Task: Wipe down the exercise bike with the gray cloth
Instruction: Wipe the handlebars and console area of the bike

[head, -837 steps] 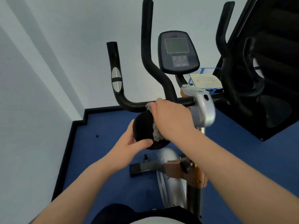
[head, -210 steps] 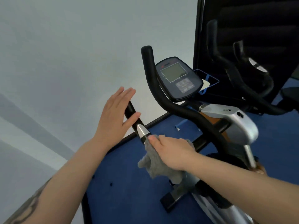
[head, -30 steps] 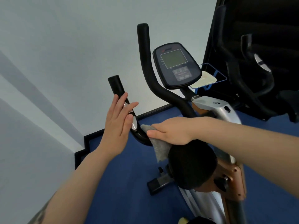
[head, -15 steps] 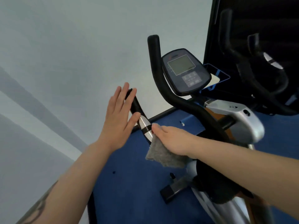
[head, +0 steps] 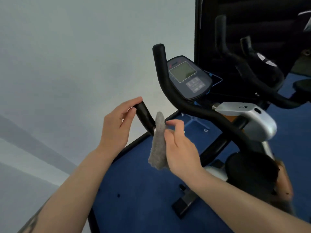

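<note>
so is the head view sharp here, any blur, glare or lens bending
Head view: mostly sharp around the left hand on the short handlebar grip and the right hand holding the gray cloth. The bottom right corner smears. The console screen carries a soft pale sheen, not harsh glare. Wide-angle bending curves the dark panel's edge. Lighting is flat, shadows faint.

A blue carpeted floor (head: 139,190) carries the exercise bike (head: 244,125), whose dark front foot (head: 185,203) rests flat on it near the middle. A black skirting strip (head: 134,140) runs along the floor's edge where it meets the pale wall. A few small dark specks (head: 118,195), perhaps marks or debris, lie on the carpet left of the foot.
</note>
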{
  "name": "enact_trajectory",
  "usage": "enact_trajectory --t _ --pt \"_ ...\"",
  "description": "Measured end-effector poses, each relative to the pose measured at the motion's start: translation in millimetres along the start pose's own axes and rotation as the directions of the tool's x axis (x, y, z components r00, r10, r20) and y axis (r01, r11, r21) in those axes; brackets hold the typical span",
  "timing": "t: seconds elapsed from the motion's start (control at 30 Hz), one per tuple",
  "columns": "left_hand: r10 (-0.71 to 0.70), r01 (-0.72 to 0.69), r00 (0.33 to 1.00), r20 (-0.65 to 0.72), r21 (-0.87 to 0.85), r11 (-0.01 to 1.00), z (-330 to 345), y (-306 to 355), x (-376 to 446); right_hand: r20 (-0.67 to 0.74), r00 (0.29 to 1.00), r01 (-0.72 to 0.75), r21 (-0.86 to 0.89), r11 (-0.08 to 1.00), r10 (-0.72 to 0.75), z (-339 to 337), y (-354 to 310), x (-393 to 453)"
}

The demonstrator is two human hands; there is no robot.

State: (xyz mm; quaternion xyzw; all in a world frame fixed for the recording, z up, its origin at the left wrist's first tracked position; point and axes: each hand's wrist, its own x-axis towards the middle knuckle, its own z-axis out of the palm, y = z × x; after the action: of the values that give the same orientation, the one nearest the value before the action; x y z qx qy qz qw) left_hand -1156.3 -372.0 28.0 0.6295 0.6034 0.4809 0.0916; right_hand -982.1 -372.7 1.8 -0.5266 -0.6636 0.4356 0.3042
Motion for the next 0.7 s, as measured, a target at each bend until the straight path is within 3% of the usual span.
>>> enact_trajectory --t 0.1,0.23,0.37,0.53,0.7 --pt "-0.042 0.044 0.998 0.049 -0.049 0.998 -8 0 10 -0.031 0.998 0.051 -0.136 0.989 -0.056 15 -18 23" --pt "-0.090 0.101 0.993 0.076 -0.158 0.982 -15 1 14 -0.056 0.994 0.095 -0.031 0.995 -0.097 26 -45 53" --pt "-0.108 0.122 0.991 0.080 -0.206 0.971 -14 3 15 -0.065 0.980 0.172 -0.191 0.966 -0.188 28 -28 43" --pt "-0.163 0.165 0.986 0.030 -0.259 0.952 -12 4 12 -0.076 0.988 0.141 0.080 0.987 -0.135 35 -64 70" --pt "-0.181 0.184 0.983 0.040 -0.277 0.943 -11 5 3 0.037 0.973 0.229 -0.141 0.963 -0.227 25 -31 55"
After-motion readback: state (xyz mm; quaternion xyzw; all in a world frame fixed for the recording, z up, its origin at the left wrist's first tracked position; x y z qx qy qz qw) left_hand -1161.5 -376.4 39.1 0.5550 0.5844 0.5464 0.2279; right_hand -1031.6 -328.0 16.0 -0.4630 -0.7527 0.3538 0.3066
